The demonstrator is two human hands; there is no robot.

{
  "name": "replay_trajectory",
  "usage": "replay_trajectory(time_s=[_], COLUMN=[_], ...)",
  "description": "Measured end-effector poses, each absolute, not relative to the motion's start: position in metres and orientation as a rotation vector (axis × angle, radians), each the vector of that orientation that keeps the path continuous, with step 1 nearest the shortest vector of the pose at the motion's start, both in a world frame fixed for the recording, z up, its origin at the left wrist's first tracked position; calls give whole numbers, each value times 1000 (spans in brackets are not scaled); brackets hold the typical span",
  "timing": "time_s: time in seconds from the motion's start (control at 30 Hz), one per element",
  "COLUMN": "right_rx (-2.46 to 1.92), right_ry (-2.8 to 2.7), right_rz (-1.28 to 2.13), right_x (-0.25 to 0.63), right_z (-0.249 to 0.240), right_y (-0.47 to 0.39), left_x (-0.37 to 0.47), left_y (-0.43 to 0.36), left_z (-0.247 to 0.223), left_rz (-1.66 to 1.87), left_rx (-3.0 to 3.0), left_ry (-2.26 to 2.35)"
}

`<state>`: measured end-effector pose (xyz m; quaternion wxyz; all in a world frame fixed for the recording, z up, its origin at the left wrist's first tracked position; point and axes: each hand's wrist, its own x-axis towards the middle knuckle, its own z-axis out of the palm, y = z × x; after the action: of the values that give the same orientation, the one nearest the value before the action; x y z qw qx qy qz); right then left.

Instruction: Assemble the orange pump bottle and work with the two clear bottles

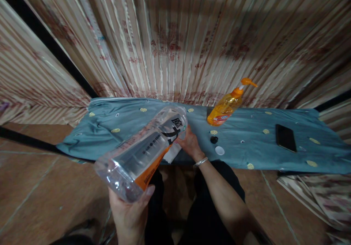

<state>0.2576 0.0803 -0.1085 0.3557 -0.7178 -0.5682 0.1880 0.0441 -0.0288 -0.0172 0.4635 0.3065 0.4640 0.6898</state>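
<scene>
A large clear plastic bottle (137, 151) with an orange and black label lies tilted between my hands, its base toward me at the left. My left hand (128, 210) is closed round the base end, thumb on the near side. At the far end, my right hand (190, 142) grips the bottle's other end; its fingertips are partly hidden behind the plastic. Under the bottle, near my right hand, a white tissue-like piece (172, 153) shows on the cloth. To the right lie a small black cap (214, 139) and a white round disc (219, 150).
A pump bottle of orange liquid (225, 108) stands at the back of the blue-green cloth (260, 142). A dark phone (285, 138) lies at the right. Behind hangs a striped curtain (175, 44); black bars (52, 44) cross at the left.
</scene>
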Motion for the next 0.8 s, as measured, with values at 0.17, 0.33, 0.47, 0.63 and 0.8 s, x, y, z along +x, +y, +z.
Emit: replay_trajectory(time_s=[0.17, 0.33, 0.47, 0.63, 0.8], right_rx=[-1854, -1875, -1864, -1847, -1864], right_ry=[-1468, -1460, -1473, -1481, -1477], right_rz=[494, 471, 471, 479, 490], right_x=[257, 256, 257, 258, 259], right_z=[-109, -111, -111, -110, -112], right_y=[80, 80, 81, 80, 81], left_x=[44, 44, 42, 43, 45], left_y=[-29, -30, -31, -30, -28], left_z=[-17, -19, -24, -24, -19], left_rz=[1718, 1705, 1713, 1716, 1711], left_rx=[727, 756, 761, 753, 793], left_ry=[1131, 1131, 1127, 1106, 1096])
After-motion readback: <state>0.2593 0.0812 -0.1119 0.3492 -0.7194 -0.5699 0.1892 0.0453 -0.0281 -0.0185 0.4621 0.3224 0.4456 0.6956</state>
